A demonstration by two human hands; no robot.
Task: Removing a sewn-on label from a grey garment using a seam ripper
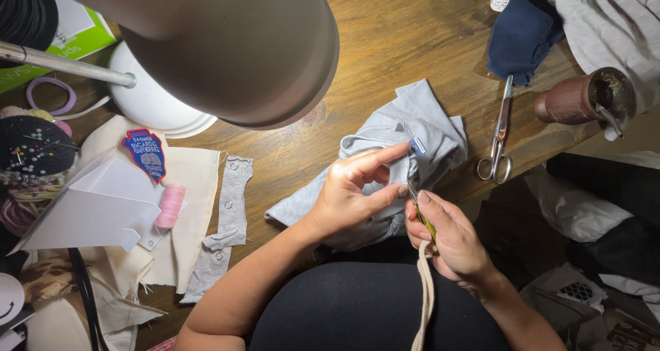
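Observation:
My left hand (354, 189) pinches a fold of a light grey garment (419, 127) lying at the near edge of the wooden table (385, 41). A small blue tab (416, 145) shows on the fabric just past my fingertips. In my right hand (447, 237) is a thin yellow-handled tool (421, 213) whose metal tip points up into the cloth near the blue tab. A cream strap (426, 296) hangs down below my right hand.
A lamp shade (234, 41) hangs over the table's left. Scissors (500, 134) lie right of the garment, with navy cloth (522, 28) and a brown cup (581, 98) beyond. At left lie a grey button strip (230, 217), pink thread (170, 205), an embroidered patch (145, 154) and a pincushion (31, 148).

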